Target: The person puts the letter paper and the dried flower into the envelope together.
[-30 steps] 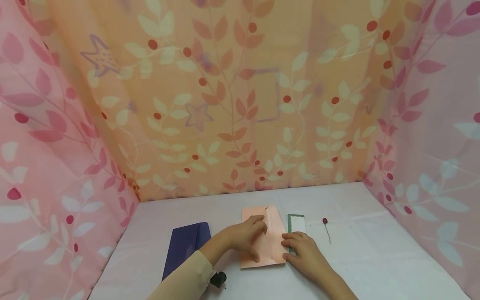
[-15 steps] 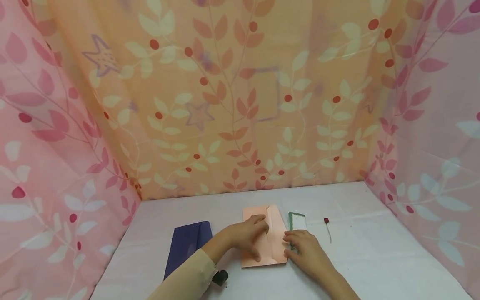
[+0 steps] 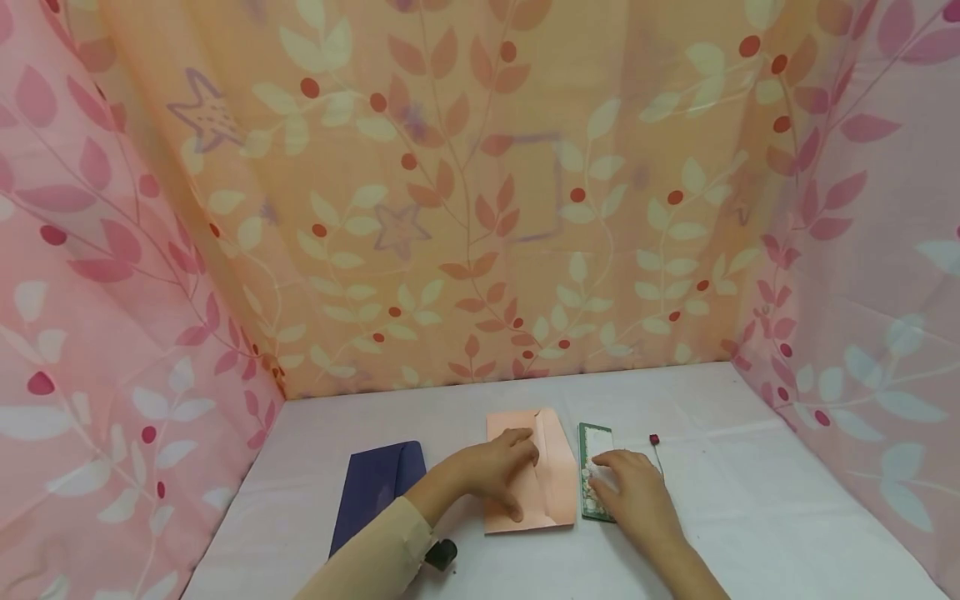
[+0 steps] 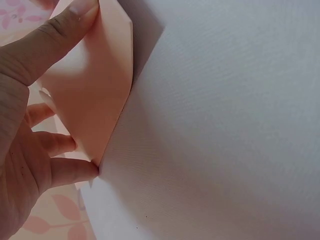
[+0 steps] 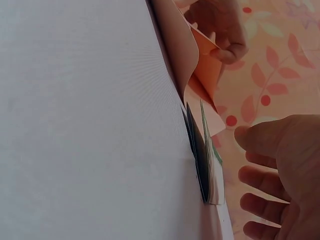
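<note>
A peach paper envelope (image 3: 558, 487) lies at the middle of the table, its flap unfolded towards the right. My left hand (image 3: 491, 468) grips it from the left; in the left wrist view the thumb and the other fingertips are at opposite ends of the envelope (image 4: 90, 90). The right wrist view shows the envelope's mouth bulging apart. Just right of it is a folded card (image 3: 594, 440) with a green border and floral print. Over that card hovers my right hand (image 3: 637, 498), fingers loosely bent and holding nothing. The card's leaves (image 5: 215, 180) stand slightly apart.
A dark blue envelope (image 3: 375, 483) lies to the left, partly behind the left forearm. Right of the card is a small red rose (image 3: 655, 440) on a thin stem. A black device (image 3: 442, 554) sits at the left wrist. Patterned cloth (image 3: 480, 275) walls enclose the white table.
My right hand has moved from the peach envelope's right edge rightwards over the card, uncovering more of the card. The left hand keeps its place on the envelope.
</note>
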### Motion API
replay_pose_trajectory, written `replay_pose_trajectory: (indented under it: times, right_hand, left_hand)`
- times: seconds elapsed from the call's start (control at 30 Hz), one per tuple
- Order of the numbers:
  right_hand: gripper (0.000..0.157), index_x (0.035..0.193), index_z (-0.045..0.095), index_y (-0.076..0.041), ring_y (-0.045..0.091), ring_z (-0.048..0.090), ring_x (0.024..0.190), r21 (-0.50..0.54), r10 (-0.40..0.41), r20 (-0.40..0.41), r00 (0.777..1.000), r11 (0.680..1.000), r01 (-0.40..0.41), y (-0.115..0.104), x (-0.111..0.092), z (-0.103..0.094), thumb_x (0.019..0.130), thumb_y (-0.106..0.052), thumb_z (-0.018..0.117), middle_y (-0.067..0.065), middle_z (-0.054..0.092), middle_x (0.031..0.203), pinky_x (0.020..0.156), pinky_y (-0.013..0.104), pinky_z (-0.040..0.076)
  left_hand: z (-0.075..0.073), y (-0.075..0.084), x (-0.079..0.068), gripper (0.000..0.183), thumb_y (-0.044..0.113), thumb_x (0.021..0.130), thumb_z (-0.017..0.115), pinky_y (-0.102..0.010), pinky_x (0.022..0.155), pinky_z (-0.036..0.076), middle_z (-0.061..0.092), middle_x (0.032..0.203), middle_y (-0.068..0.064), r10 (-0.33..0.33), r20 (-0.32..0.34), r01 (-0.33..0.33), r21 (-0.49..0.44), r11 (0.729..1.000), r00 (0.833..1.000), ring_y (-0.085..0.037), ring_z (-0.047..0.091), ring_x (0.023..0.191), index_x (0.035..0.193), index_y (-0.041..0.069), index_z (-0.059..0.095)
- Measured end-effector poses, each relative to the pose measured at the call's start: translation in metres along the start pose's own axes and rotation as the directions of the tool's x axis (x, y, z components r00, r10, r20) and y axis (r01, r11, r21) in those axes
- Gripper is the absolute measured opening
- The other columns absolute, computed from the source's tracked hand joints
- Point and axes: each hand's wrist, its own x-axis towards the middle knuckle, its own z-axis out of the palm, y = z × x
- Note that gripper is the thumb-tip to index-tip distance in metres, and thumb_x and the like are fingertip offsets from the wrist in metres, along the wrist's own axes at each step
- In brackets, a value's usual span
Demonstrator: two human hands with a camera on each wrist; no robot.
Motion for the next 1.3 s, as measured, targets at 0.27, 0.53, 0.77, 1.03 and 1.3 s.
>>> replay_pose_trajectory:
  times: [0.27, 0.53, 0.77, 1.03, 1.3]
  right_hand:
    - [0.045, 0.117, 0.073, -0.007, 0.034, 0.062, 0.1, -0.077, 0.155, 0.03, 0.987, 0.985, -0.152, 0.012, 0.001, -0.007, 0.083, -0.035, 0.084, 0.008, 0.071, 0.101, 0.083, 0.053, 0.048]
    - [0.06, 0.119, 0.072, -0.003, 0.038, 0.06, 0.101, -0.141, 0.261, 0.121, 0.958, 0.959, -0.244, 0.018, 0.003, -0.01, 0.081, -0.048, 0.083, 0.012, 0.069, 0.102, 0.076, 0.055, 0.043]
    - [0.065, 0.117, 0.072, -0.001, 0.041, 0.062, 0.1, -0.162, 0.273, 0.142, 0.952, 0.955, -0.249, 0.018, 0.003, -0.01, 0.08, -0.054, 0.082, 0.017, 0.071, 0.105, 0.074, 0.056, 0.043]
    - [0.062, 0.109, 0.075, -0.002, 0.039, 0.065, 0.09, -0.182, 0.293, 0.16, 0.943, 0.947, -0.263, 0.015, -0.002, -0.006, 0.078, -0.055, 0.082, 0.015, 0.072, 0.095, 0.071, 0.055, 0.042]
    - [0.057, 0.11, 0.074, 0.001, 0.038, 0.065, 0.089, -0.192, 0.329, 0.169, 0.929, 0.936, -0.297, 0.009, -0.001, -0.007, 0.076, -0.044, 0.087, 0.013, 0.072, 0.091, 0.072, 0.054, 0.042]
  left_hand:
    - [0.0, 0.003, 0.0, 0.074, 0.054, 0.066, 0.093, -0.045, 0.107, 0.049, 0.024, 0.167, -0.003, -0.003, 0.011, 0.004, -0.028, 1.0, 1.0, -0.025, 0.038, 0.147, 0.121, 0.035, 0.048]
    - [-0.003, 0.003, 0.001, 0.075, 0.055, 0.066, 0.092, -0.043, 0.108, 0.049, 0.023, 0.168, -0.003, 0.003, 0.009, -0.003, -0.032, 0.999, 1.0, -0.025, 0.036, 0.149, 0.123, 0.035, 0.047]
    - [-0.005, 0.003, 0.002, 0.074, 0.051, 0.067, 0.093, -0.044, 0.11, 0.047, 0.023, 0.167, -0.005, 0.013, 0.004, -0.013, -0.04, 0.999, 1.0, -0.025, 0.035, 0.15, 0.123, 0.033, 0.048]
    - [-0.001, 0.002, -0.001, 0.073, 0.051, 0.066, 0.094, -0.043, 0.109, 0.048, 0.024, 0.167, -0.004, 0.004, 0.015, -0.004, -0.044, 0.999, 1.0, -0.024, 0.035, 0.149, 0.12, 0.035, 0.048]
    - [-0.002, 0.002, 0.0, 0.073, 0.05, 0.066, 0.094, -0.043, 0.109, 0.048, 0.024, 0.167, -0.005, 0.009, 0.017, -0.008, -0.032, 0.999, 1.0, -0.024, 0.033, 0.15, 0.12, 0.034, 0.048]
